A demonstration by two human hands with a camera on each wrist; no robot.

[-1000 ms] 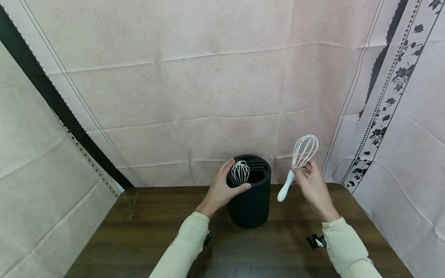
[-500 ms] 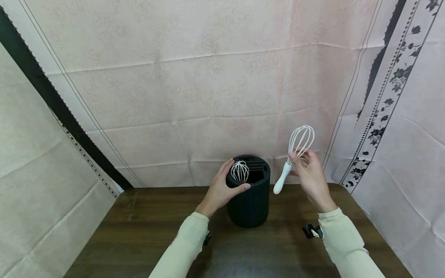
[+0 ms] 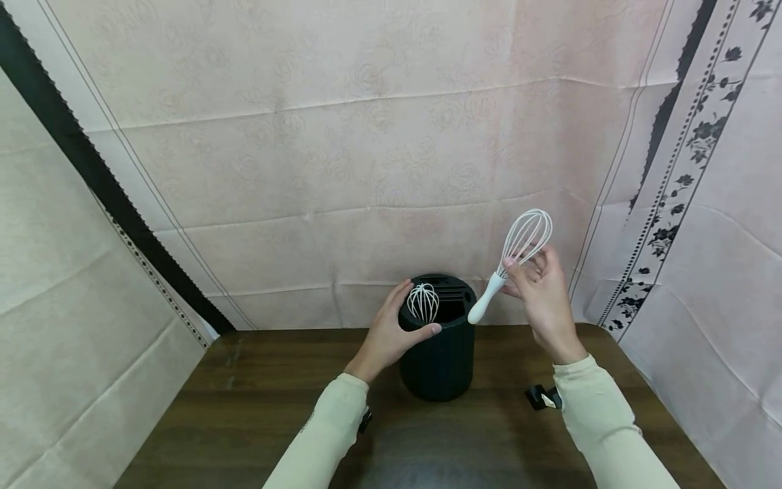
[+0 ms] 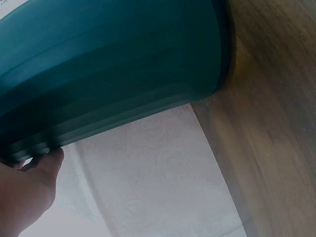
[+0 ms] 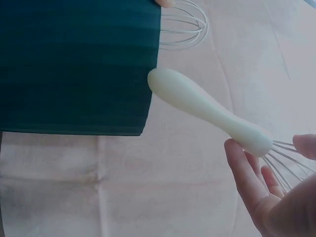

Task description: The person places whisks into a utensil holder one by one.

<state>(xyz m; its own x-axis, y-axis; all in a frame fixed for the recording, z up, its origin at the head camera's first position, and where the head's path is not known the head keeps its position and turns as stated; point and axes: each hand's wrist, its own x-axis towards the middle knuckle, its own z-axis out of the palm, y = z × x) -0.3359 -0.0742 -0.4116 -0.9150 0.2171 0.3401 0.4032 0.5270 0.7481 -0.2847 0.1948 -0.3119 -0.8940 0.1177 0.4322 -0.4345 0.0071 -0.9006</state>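
A dark green, round utensil holder [image 3: 436, 370] stands upright on the table. My left hand [image 3: 391, 339] grips its upper left side, thumb across the front near the rim. A white wire whisk [image 3: 423, 303] stands in the holder with its wire head up. To the right, my right hand [image 3: 546, 302] pinches a second white whisk [image 3: 487, 299] where wires meet handle. That whisk tilts, its wire head up to the right and its handle end beside the holder's right rim. In the right wrist view, the handle [image 5: 207, 111] overlaps the holder's edge; whether they touch I cannot tell.
The brown wooden table [image 3: 256, 414] reaches back to a pale cloth [image 3: 342, 163] hanging behind it. More cloth hangs on both sides, with a dark floral border [image 3: 666, 238] at the right. The holder's top has a slotted part and a larger opening.
My right hand has lifted the whisk and brought it left, so the handle end now sits beside the holder's rim. The left hand, the holder and the whisk inside it have stayed in place.
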